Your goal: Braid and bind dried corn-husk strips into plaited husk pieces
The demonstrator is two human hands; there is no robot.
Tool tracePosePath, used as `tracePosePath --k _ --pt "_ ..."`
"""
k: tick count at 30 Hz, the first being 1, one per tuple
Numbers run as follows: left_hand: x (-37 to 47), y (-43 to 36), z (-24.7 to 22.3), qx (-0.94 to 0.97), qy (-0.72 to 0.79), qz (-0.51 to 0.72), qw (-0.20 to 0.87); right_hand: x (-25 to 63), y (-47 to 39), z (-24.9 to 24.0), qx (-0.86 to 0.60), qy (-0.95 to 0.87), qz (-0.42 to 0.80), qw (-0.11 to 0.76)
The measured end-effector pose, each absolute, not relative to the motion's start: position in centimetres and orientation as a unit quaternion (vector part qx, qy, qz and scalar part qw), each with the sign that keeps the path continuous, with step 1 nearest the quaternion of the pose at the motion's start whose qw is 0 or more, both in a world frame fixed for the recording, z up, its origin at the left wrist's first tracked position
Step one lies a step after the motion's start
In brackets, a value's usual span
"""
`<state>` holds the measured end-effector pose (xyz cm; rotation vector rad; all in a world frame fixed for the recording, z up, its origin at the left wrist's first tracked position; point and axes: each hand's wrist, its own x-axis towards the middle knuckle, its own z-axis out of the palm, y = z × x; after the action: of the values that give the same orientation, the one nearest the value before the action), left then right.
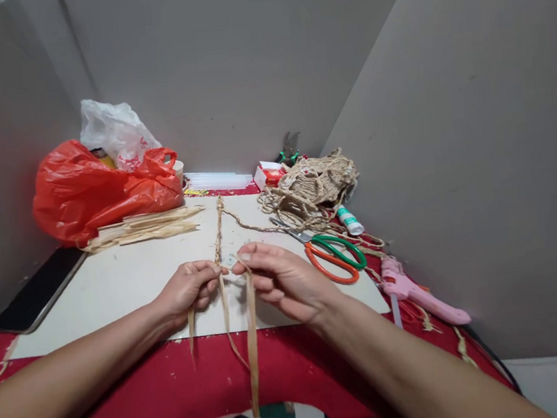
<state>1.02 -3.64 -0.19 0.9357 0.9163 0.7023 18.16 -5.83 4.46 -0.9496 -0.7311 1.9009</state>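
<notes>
A thin braid (219, 232) of dried straw-like strips runs down the white board (132, 293) toward me. My left hand (194, 289) pinches its near end, where loose strips hang down. In my right hand (276, 276), thumb and fingers are closed on a pale flat strip (254, 352) that dangles over the board's front edge. A second, narrower strip (226, 309) hangs between my hands. Just beyond my right wrist lie scissors (334, 256) with one green and one orange handle.
A bundle of dried strips (144, 227) lies at the left, before a red plastic bag (90, 190) and near a phone (41, 290). Coiled braided cord (320, 181) heaps at the back right. A pink glue gun (419, 293) and a glue stick tube (350, 221) sit right.
</notes>
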Motion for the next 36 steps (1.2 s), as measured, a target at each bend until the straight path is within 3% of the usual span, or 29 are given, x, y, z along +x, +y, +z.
tracePosePath --k 6,11,15,17,22,25,32,36 --pt "1.2 -3.4 -1.1 0.425 0.433 0.333 0.722 15.7 -5.1 -0.1 -0.475 -0.384 0.634 0.475" --pt "1.2 -3.5 -1.2 0.432 0.444 0.345 0.705 15.5 -5.5 -0.3 -0.503 -0.416 0.58 0.488" --pt "0.9 -3.3 -1.0 0.419 0.426 0.327 0.732 16.8 -6.2 0.9 -0.508 -0.485 0.59 0.399" --pt "0.8 -3.2 -1.0 0.419 0.417 0.32 0.741 17.8 -6.4 1.5 -0.52 -0.553 0.528 0.381" --pt "0.7 -3.0 -1.2 0.427 0.409 0.306 0.746 18.8 -5.4 2.5 -0.543 -0.636 0.302 0.457" --pt "0.7 -2.9 -1.3 0.429 0.406 0.304 0.747 18.2 -4.1 2.4 -0.518 -0.669 0.324 0.423" --pt "0.7 -2.9 -1.4 0.432 0.411 0.308 0.741 17.8 -1.8 0.9 -0.451 -0.643 0.572 0.236" --pt "0.6 -2.9 -1.5 0.431 0.423 0.299 0.739 18.1 -1.6 0.8 -0.477 -0.631 0.549 0.269"
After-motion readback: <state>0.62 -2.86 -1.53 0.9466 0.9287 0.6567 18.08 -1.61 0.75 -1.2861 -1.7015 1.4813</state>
